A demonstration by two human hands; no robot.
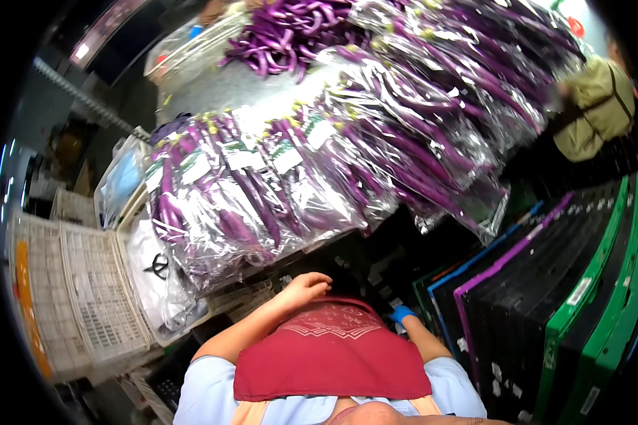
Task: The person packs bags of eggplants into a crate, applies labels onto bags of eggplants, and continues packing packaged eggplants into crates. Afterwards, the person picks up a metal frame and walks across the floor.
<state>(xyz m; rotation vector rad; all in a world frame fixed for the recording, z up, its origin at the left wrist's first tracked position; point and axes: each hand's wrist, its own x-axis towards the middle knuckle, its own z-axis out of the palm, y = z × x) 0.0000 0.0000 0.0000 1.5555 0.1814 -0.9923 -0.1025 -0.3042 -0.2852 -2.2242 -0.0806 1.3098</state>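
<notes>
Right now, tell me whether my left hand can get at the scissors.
Probably yes: the left hand looks empty, and the scissors lie uncovered to its left, beside the bagged eggplants.

Bags (pixel 319 205): clear glossy plastic, crinkled. Eggplants (pixel 280 35): smooth, shiny. Apron (pixel 333 354): matt red cloth. Crates (pixel 532 283): black plastic.

**Mostly purple, red and green**

Left hand (pixel 305 289): bare. Right hand (pixel 406 318): blue glove (pixel 401 312). Nearer than both: red apron (pixel 333 354), pale zigzag lines; light-blue sleeves (pixel 205 389). Beyond: purple eggplants (pixel 249 195), green-and-white labels (pixel 285 157). Right of right hand: black crates (pixel 514 297), green, purple, blue edges. Far left of left hand: off-white crate (pixel 99 283), grid pattern, orange strip (pixel 32 304).
</notes>
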